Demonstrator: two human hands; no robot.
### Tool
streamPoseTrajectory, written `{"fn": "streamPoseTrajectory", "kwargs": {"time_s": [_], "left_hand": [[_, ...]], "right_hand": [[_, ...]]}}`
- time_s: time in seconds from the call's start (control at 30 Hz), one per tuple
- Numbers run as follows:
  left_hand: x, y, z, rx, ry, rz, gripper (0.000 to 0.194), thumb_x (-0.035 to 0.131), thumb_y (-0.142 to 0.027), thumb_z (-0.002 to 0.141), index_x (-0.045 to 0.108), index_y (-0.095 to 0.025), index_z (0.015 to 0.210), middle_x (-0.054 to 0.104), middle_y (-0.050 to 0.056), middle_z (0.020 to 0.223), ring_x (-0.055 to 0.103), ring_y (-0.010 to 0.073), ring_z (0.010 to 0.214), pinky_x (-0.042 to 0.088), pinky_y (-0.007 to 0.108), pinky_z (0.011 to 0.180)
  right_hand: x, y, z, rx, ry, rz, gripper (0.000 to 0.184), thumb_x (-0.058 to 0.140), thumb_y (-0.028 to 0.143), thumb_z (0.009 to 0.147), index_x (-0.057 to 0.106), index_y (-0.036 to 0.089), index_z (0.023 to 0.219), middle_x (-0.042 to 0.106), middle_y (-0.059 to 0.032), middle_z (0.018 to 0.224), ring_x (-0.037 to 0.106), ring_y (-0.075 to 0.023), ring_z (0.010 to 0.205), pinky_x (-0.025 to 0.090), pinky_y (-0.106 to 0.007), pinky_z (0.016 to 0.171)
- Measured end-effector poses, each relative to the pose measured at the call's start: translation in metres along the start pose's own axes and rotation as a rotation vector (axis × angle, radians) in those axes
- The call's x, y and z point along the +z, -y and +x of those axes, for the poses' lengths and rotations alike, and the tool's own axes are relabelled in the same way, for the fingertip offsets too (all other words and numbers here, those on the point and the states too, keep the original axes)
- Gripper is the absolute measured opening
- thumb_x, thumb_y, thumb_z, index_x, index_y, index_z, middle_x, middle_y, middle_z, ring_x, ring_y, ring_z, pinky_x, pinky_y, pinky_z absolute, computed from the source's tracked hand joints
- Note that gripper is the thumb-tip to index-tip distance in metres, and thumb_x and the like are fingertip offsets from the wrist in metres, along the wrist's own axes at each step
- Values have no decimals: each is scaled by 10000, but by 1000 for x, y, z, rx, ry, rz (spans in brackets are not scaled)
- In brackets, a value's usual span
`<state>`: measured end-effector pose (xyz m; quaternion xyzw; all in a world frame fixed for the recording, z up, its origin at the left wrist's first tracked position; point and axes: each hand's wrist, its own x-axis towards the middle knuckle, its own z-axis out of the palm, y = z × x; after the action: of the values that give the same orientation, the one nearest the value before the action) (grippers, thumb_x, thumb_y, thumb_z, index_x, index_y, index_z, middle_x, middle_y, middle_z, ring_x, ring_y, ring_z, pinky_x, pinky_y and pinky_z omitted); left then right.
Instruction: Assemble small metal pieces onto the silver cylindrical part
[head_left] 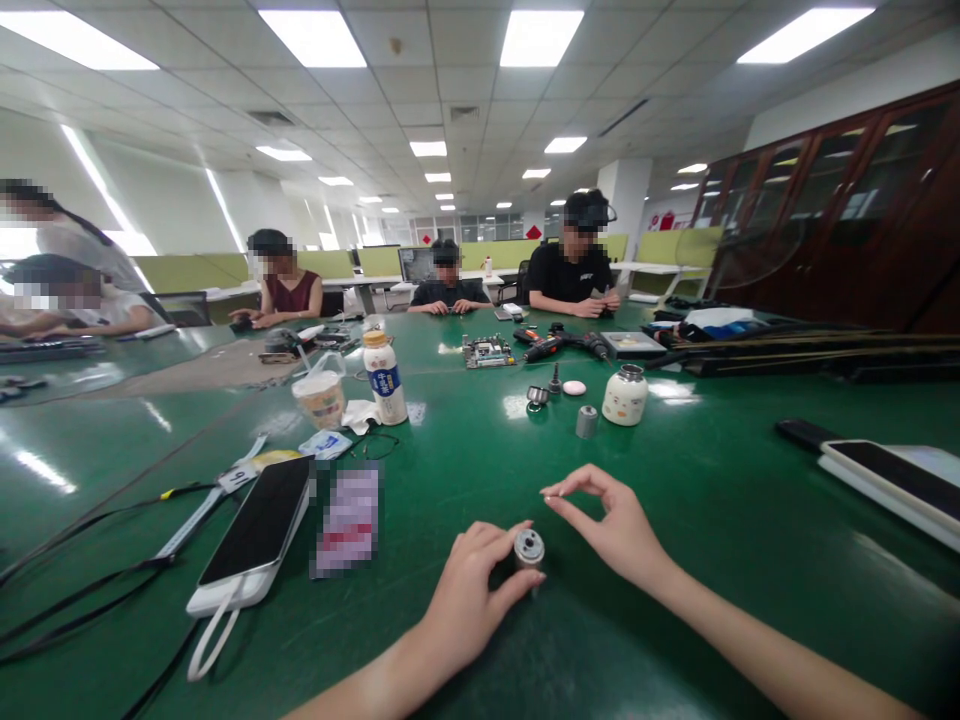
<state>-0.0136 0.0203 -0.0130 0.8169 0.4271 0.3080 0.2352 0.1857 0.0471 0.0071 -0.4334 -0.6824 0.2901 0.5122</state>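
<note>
My left hand (469, 585) grips a small metal cylinder (529, 546) between thumb and fingers, close to the green table top. The cylinder stands upright, its round end face with a dark centre hole turned up. Just to the right and a little farther off, my right hand (611, 520) hovers with thumb and forefinger pinched together. Whatever lies in that pinch, if anything, is too small to make out. Beyond it stand a grey cylinder (587, 422), a shiny round metal part (537, 397), a dark pointed part (555, 380) and a pale pink disc (574, 387).
A white lidless bottle (625, 396) stands behind the parts. Left are a phone (259, 520) on a white power bank, a drink bottle (385, 378) and a plastic cup (319, 398). Power drills (562, 343) and a circuit board (487, 351) lie farther back. Several people sit around the table (675, 480).
</note>
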Motion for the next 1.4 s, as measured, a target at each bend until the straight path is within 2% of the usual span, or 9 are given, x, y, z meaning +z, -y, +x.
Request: {"fn": "streamPoseTrajectory", "kwargs": {"time_s": [0.17,0.3,0.43,0.57,0.8,1.07,1.23,1.3,1.4], "left_hand": [[2,3,0,-15,20,-2,468,543,-454,822,504,-294,1261,624,45,997,514,204,945,397,334,848],[2,4,0,-15,26,-5,473,539,-465,821,500,-301,1263,623,41,999,514,203,950,395,338,858],[3,6,1,-5,18,-3,476,543,-458,820,496,-303,1267,625,47,992,516,209,947,400,343,855],[2,6,1,4,11,1,469,549,-451,818,505,-300,1259,627,48,971,520,210,930,407,339,836],[2,3,0,15,4,-26,376,560,-422,821,564,-314,1181,632,29,992,522,201,927,402,328,829],[3,4,0,18,1,-22,372,566,-409,822,561,-309,1181,632,27,1007,520,201,944,396,334,842],[3,4,0,6,13,0,425,553,-430,825,522,-309,1231,630,34,1009,522,206,943,403,342,833],[4,4,0,2,10,4,443,548,-433,827,507,-307,1249,631,39,995,525,209,936,408,348,829],[3,4,-2,26,-26,-1,506,569,-424,813,458,-305,1292,623,51,1026,520,216,957,409,365,841]], "right_hand": [[-18,-49,7,57,144,-156,147,639,313,741,626,176,794,680,-49,844,641,-183,821,494,-344,808],[-22,-63,4,47,168,-217,127,626,286,746,664,196,827,682,-47,901,624,-196,889,471,-373,855],[-19,-54,4,72,146,-184,105,621,288,758,660,190,764,695,-54,868,635,-208,893,470,-390,858],[-10,-26,2,64,76,27,149,618,308,780,606,170,724,703,-69,854,654,-204,885,479,-372,856],[13,19,-14,36,224,74,112,618,264,793,613,179,720,700,-31,833,655,-168,847,478,-308,812],[16,19,-16,-54,217,-109,86,605,224,800,635,203,722,674,1,785,625,-144,802,452,-278,777],[15,10,-20,-99,-1,-85,99,621,236,782,536,198,816,587,24,643,573,-124,612,454,-266,670],[14,3,-23,-95,-38,-40,188,598,217,796,478,204,939,572,28,660,574,-133,646,457,-290,727],[14,-2,-27,-64,80,39,277,560,207,815,427,205,1057,600,-33,880,584,-163,850,455,-321,824]]}}
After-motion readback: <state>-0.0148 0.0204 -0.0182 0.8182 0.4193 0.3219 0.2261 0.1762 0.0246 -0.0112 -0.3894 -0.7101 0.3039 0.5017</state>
